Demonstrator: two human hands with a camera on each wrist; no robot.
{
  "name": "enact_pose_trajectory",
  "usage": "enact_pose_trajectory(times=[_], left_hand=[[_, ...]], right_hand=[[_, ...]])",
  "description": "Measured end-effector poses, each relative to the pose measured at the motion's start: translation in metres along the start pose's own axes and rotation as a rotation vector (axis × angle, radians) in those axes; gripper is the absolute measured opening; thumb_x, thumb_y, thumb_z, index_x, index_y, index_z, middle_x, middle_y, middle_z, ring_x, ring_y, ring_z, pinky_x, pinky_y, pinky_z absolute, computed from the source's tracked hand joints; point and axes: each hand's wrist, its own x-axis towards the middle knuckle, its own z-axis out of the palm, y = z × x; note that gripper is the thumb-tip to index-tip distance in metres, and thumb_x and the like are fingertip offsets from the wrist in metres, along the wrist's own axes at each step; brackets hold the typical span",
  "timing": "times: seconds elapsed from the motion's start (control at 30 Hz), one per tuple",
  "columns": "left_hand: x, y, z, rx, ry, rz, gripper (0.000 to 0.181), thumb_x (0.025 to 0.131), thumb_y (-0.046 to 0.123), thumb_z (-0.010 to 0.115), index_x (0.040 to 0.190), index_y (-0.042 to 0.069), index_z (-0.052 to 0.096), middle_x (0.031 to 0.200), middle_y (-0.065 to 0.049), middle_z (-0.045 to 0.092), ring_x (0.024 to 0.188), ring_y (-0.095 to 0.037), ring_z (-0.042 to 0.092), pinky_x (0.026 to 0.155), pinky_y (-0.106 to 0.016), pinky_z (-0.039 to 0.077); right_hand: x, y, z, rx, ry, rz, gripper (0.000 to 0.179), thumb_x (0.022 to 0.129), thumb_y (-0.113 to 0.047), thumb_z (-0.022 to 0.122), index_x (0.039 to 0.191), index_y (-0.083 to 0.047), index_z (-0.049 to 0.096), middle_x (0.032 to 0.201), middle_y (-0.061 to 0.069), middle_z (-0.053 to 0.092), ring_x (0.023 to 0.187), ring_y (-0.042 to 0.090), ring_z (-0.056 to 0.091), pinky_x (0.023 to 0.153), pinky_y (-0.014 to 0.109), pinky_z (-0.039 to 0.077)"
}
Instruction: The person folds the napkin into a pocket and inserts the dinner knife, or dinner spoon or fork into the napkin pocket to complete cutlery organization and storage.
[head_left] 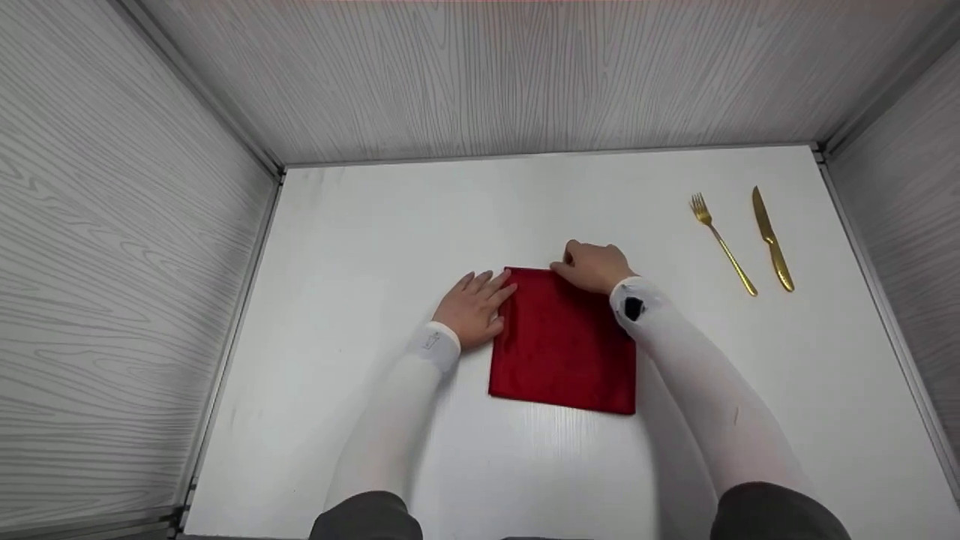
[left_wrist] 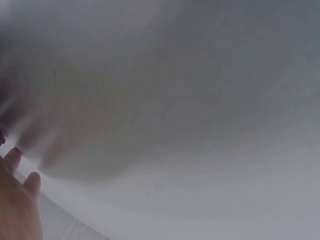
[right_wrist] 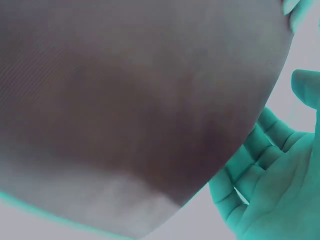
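A folded red cloth (head_left: 566, 349), roughly square, lies flat in front of me in the head view. My left hand (head_left: 471, 311) rests palm down over its left edge, fingers spread, fingertips near the upper left corner. At the top edge is my right hand (head_left: 598, 268), its thumb at the cloth and its fingers bent; it covers the upper right corner. In the right wrist view, tinted green, the right hand (right_wrist: 280, 175) shows its palm, the thumb apart from the half-bent fingers. A blurred pale surface fills most of the left wrist view, with the left hand (left_wrist: 20, 205) at the lower left.
To the right on the white table (head_left: 360, 247) lie a gold fork (head_left: 724, 244) and a gold knife (head_left: 771, 240), side by side. Grey wood-grain panels (head_left: 487, 82) stand along the back and both sides. White sleeves cover my forearms.
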Motion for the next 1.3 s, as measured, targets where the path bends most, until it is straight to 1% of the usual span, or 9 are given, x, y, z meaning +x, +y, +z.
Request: enact_pose_trajectory(times=[0.2, 0.4, 0.57, 0.67, 0.77, 0.87, 1.03, 1.2, 1.3], left_hand=[[0.001, -0.003, -0.002, -0.015, -0.024, -0.013, 0.068, 0.105, 0.042, 0.035, 0.170, 0.027, 0.023, 0.179, 0.005, 0.013, 0.162, -0.024, 0.022, 0.133, -0.042, 0.021], [0.002, -0.005, -0.001, -0.039, -0.024, -0.016, 0.068, 0.105, 0.042, 0.034, 0.170, 0.027, 0.023, 0.179, 0.004, 0.013, 0.162, -0.025, 0.023, 0.132, -0.043, 0.021], [0.001, -0.007, 0.000, -0.039, -0.028, -0.018, 0.067, 0.105, 0.041, 0.033, 0.170, 0.027, 0.022, 0.179, 0.004, 0.013, 0.161, -0.025, 0.023, 0.132, -0.044, 0.021], [0.002, -0.007, 0.000, -0.042, -0.029, -0.017, 0.068, 0.105, 0.041, 0.033, 0.170, 0.027, 0.022, 0.179, 0.004, 0.012, 0.162, -0.026, 0.022, 0.133, -0.044, 0.021], [0.001, -0.007, -0.001, -0.046, -0.032, -0.015, 0.068, 0.105, 0.042, 0.033, 0.171, 0.027, 0.020, 0.179, 0.004, 0.011, 0.162, -0.025, 0.021, 0.133, -0.044, 0.020], [0.000, -0.008, -0.001, -0.050, -0.039, -0.011, 0.069, 0.105, 0.043, 0.033, 0.171, 0.027, 0.019, 0.179, 0.005, 0.009, 0.162, -0.025, 0.020, 0.133, -0.044, 0.019], [0.000, -0.011, 0.000, -0.052, -0.038, -0.002, 0.069, 0.104, 0.042, 0.032, 0.171, 0.028, 0.019, 0.179, 0.005, 0.009, 0.163, -0.024, 0.019, 0.133, -0.043, 0.019], [0.000, -0.011, 0.002, -0.057, -0.022, 0.005, 0.068, 0.105, 0.043, 0.033, 0.170, 0.028, 0.021, 0.179, 0.005, 0.010, 0.162, -0.024, 0.021, 0.133, -0.043, 0.019], [-0.001, -0.009, 0.004, -0.067, -0.025, 0.004, 0.067, 0.107, 0.046, 0.032, 0.171, 0.028, 0.019, 0.179, 0.005, 0.009, 0.163, -0.024, 0.019, 0.133, -0.043, 0.017]], right_hand=[[-0.012, 0.042, -0.009, 0.009, 0.034, -0.002, 0.052, 0.110, -0.046, 0.043, 0.130, -0.003, 0.062, 0.122, 0.018, 0.072, 0.113, 0.037, 0.067, 0.113, 0.062, 0.040], [-0.021, 0.067, -0.014, 0.105, 0.081, -0.003, 0.041, 0.109, -0.037, 0.048, 0.126, -0.004, 0.066, 0.117, 0.018, 0.072, 0.103, 0.034, 0.067, 0.098, 0.056, 0.051], [-0.024, 0.071, -0.016, 0.211, 0.060, 0.002, 0.032, 0.106, -0.036, 0.057, 0.119, -0.009, 0.070, 0.115, 0.014, 0.071, 0.099, 0.031, 0.063, 0.090, 0.050, 0.051], [-0.025, 0.071, -0.017, 0.150, 0.058, -0.031, 0.032, 0.105, -0.035, 0.058, 0.116, -0.009, 0.073, 0.110, 0.014, 0.072, 0.100, 0.032, 0.061, 0.094, 0.052, 0.048], [-0.026, 0.072, -0.017, 0.043, 0.084, -0.051, 0.035, 0.104, -0.037, 0.057, 0.113, -0.009, 0.076, 0.101, 0.013, 0.073, 0.101, 0.034, 0.059, 0.098, 0.055, 0.043], [-0.028, 0.076, -0.015, -0.012, 0.105, -0.031, 0.040, 0.103, -0.041, 0.056, 0.113, -0.008, 0.075, 0.100, 0.014, 0.072, 0.104, 0.036, 0.058, 0.101, 0.056, 0.041], [-0.030, 0.081, -0.013, 0.028, 0.109, 0.002, 0.038, 0.102, -0.036, 0.052, 0.116, -0.006, 0.069, 0.110, 0.018, 0.068, 0.107, 0.038, 0.058, 0.101, 0.058, 0.043], [-0.031, 0.085, -0.010, 0.047, 0.143, 0.001, 0.029, 0.099, -0.028, 0.052, 0.114, -0.007, 0.068, 0.109, 0.019, 0.066, 0.103, 0.038, 0.058, 0.096, 0.057, 0.045], [-0.033, 0.087, -0.007, 0.124, 0.155, 0.013, 0.031, 0.101, -0.028, 0.053, 0.119, -0.006, 0.065, 0.113, 0.020, 0.065, 0.104, 0.038, 0.058, 0.095, 0.057, 0.047]])
